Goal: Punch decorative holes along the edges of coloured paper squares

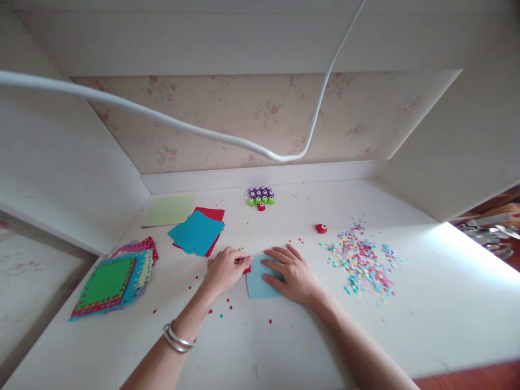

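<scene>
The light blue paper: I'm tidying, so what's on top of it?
The right hand lies on the light blue paper, hiding whatever it covers; a red object in the left hand is at the paper's left edge.

On the bench (439, 298), a stack of sheets (109, 281) lies left, loose sheets (197, 232) beyond it, clustered punches (261, 196) far centre, confetti (363, 257) right, and one card (260, 286) centre, under the right hand (293, 273).

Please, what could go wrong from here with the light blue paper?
The light blue paper could shift under the right hand lying on it. The mostly hidden red punch in the left hand, at the paper's left edge, might cut crookedly. Loose confetti rightward could scatter if brushed.
</scene>
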### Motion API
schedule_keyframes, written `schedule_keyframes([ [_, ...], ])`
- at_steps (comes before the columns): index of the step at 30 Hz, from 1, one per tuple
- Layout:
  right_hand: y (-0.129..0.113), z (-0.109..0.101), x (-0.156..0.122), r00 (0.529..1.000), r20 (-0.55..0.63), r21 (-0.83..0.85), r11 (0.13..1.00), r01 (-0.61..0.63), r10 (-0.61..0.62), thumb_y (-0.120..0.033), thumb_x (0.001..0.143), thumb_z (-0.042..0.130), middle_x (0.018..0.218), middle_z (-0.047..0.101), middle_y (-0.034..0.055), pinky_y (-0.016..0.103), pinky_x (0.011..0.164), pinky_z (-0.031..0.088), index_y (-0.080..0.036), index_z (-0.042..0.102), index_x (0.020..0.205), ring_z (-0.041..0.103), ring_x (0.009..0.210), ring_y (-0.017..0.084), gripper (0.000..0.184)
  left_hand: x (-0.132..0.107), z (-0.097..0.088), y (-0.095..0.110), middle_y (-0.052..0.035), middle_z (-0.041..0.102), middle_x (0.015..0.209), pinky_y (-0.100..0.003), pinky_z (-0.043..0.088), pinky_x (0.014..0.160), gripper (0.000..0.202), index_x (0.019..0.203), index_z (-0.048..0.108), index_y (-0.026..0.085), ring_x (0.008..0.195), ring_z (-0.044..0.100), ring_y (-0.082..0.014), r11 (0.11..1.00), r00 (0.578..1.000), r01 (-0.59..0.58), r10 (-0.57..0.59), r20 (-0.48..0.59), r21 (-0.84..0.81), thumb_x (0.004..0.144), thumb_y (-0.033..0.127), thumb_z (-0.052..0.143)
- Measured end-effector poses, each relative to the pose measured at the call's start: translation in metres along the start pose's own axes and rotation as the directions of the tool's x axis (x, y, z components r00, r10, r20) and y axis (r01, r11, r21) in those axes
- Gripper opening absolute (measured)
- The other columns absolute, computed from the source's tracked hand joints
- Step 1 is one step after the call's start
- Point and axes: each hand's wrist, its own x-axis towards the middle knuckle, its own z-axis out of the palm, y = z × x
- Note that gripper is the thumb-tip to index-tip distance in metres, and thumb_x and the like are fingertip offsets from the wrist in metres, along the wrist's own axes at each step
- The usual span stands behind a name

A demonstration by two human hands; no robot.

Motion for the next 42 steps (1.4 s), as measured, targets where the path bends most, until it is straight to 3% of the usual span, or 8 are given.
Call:
schedule_keyframes([
  [8, 0.0, 0.0, 0.002, 1.0, 0.009, -0.008, 1.0, -0.01, 0.01, -0.043, 0.091, 0.06, 0.134, 0.062, 0.0041, 0.054, 0.113, 0.031, -0.031, 0.067, 0.12, 0.054, 0.126, 0.024, 0.032, -0.014, -0.015, -0.029, -0.0053, 0.073, 0.101, -0.033, 0.047, 0.088, 0.035, 0.083, 0.074, 0.024, 0.1, 0.066, -0.0216, 0.996, 0.988, -0.085, 0.083, -0.126, -0.008, 0.096, 0.039, 0.045],
  [16, 0.0, 0.002, 0.003, 0.998, 0.06, 0.01, 1.0, -0.027, 0.026, -0.043, 0.093, 0.057, 0.137, 0.06, 0.0034, 0.057, 0.114, 0.027, -0.032, 0.064, 0.123, 0.051, 0.129, 0.025, 0.033, -0.034, 0.0, -0.058, -0.0055, 0.071, 0.108, -0.039, 0.053, 0.091, 0.023, 0.107, 0.07, 0.025, 0.101, 0.066, -0.0231, 0.961, 0.929, -0.265, 0.235, -0.285, -0.074, 0.086, 0.032, 0.065],
  [22, -0.008, -0.002, 0.004, 0.997, -0.074, 0.03, 0.999, -0.033, 0.035, -0.038, 0.095, 0.056, 0.138, 0.058, 0.0113, 0.061, 0.114, 0.026, -0.025, 0.054, 0.135, 0.049, 0.131, 0.028, 0.043, -0.035, 0.008, -0.036, -0.0078, 0.069, 0.113, -0.039, 0.056, 0.089, 0.034, 0.124, 0.059, 0.026, 0.103, 0.066, -0.0228, 0.926, 0.906, -0.322, 0.242, -0.347, -0.196, 0.091, 0.027, 0.06],
  [25, -0.024, -0.006, 0.006, 0.994, -0.107, 0.205, 0.979, -0.016, 0.039, -0.035, 0.095, 0.056, 0.134, 0.06, 0.0125, 0.053, 0.109, 0.039, -0.024, 0.049, 0.14, 0.054, 0.126, 0.026, 0.046, -0.036, 0.013, -0.02, -0.0078, 0.069, 0.11, -0.038, 0.058, 0.084, 0.04, 0.131, 0.052, 0.026, 0.094, 0.067, -0.0216, 0.898, 0.895, -0.382, 0.299, -0.331, -0.22, 0.092, 0.027, 0.06],
  [32, -0.05, -0.01, 0.004, 0.97, -0.125, 0.506, 0.854, -0.118, 0.208, -0.032, 0.093, 0.061, 0.104, 0.074, 0.0044, 0.032, 0.084, 0.056, -0.028, 0.071, 0.11, 0.069, 0.094, 0.019, 0.02, -0.041, 0.024, -0.014, -0.0051, 0.07, 0.104, -0.032, 0.059, 0.077, 0.04, 0.132, 0.051, 0.027, 0.085, 0.067, -0.0187, 0.872, 0.89, -0.409, 0.317, -0.327, -0.268, 0.094, 0.037, 0.057],
  [35, -0.026, -0.017, -0.002, 0.882, -0.145, 0.578, 0.762, -0.292, 0.449, -0.039, 0.088, 0.066, 0.098, 0.076, 0.0046, 0.035, 0.08, 0.057, -0.026, 0.073, 0.102, 0.071, 0.088, 0.021, 0.02, -0.042, 0.023, -0.021, -0.0057, 0.07, 0.108, -0.032, 0.059, 0.076, 0.034, 0.124, 0.055, 0.026, 0.084, 0.067, -0.0189, 0.875, 0.886, -0.407, 0.309, -0.347, -0.261, 0.094, 0.04, 0.057],
  [40, 0.059, -0.047, -0.016, 0.535, -0.353, 0.567, 0.63, -0.531, 0.768, -0.052, 0.083, 0.064, 0.103, 0.076, 0.0077, 0.038, 0.082, 0.056, -0.023, 0.071, 0.112, 0.071, 0.092, 0.024, 0.042, -0.042, 0.019, -0.029, -0.0044, 0.071, 0.099, -0.034, 0.057, 0.081, 0.018, 0.105, 0.064, 0.024, 0.092, 0.068, -0.0202, 0.863, 0.855, -0.459, 0.364, -0.37, -0.211, 0.097, 0.034, 0.052],
  [42, 0.091, -0.06, -0.019, 0.462, -0.398, 0.483, 0.61, -0.629, 0.792, -0.056, 0.081, 0.062, 0.103, 0.076, 0.0092, 0.036, 0.076, 0.055, -0.021, 0.071, 0.113, 0.071, 0.091, 0.025, 0.048, -0.042, 0.019, -0.029, -0.0037, 0.071, 0.097, -0.034, 0.057, 0.081, 0.017, 0.101, 0.066, 0.024, 0.091, 0.068, -0.0198, 0.86, 0.85, -0.473, 0.387, -0.358, -0.192, 0.097, 0.031, 0.051],
])
